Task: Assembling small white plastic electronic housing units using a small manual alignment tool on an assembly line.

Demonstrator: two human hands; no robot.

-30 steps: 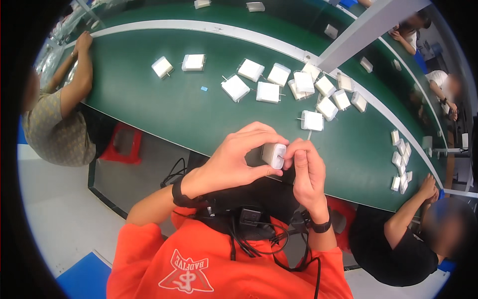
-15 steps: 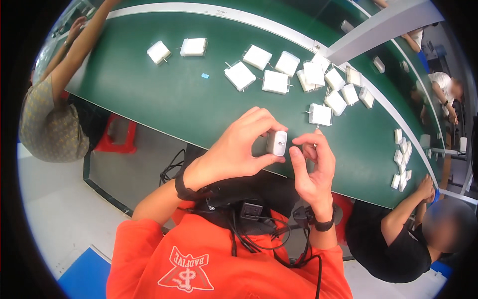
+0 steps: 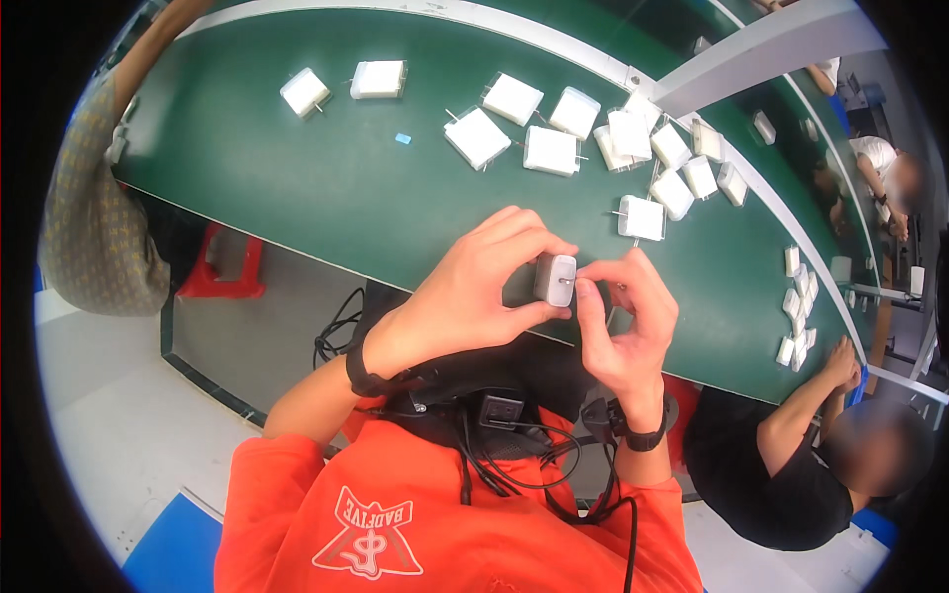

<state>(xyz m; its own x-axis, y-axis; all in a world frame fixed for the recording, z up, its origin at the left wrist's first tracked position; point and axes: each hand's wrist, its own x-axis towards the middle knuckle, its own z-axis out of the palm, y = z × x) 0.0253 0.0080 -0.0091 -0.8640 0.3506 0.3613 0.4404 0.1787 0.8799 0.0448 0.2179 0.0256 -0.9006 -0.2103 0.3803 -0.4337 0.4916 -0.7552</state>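
The left grip [image 3: 489, 277] was closed around a charger [image 3: 556, 281], thumb below it and fingers above. The charger was the landmark for all else: it was held up by the near edge of the worktop [image 3: 366, 198], its end face with a metal prong [image 3: 566, 282] turned toward the right grip [image 3: 633, 316]. Just right of the charger, the right grip had thumb and forefinger drawn near each other by the prong; whether they touched it, or pinched anything, could not be told.

The handling of this one charger looked unfinished: it had not been laid down, and both hands were busy at it. The prong stood out from the face, but whether it was fully seated could not be judged.

The rest lay out of hand. Beyond the charger and to its right was a lone white block [image 3: 642, 216]; farther beyond was a loose cluster [image 3: 629, 135]. A pair [image 3: 379, 79] lay far to its left, with a blue chip [image 3: 402, 139] nearer, and a small pile [image 3: 798, 306] sat well to its right. Several showed clear material at their edges; none could be made out on the charger. Which were done and which remained, their look did not settle.
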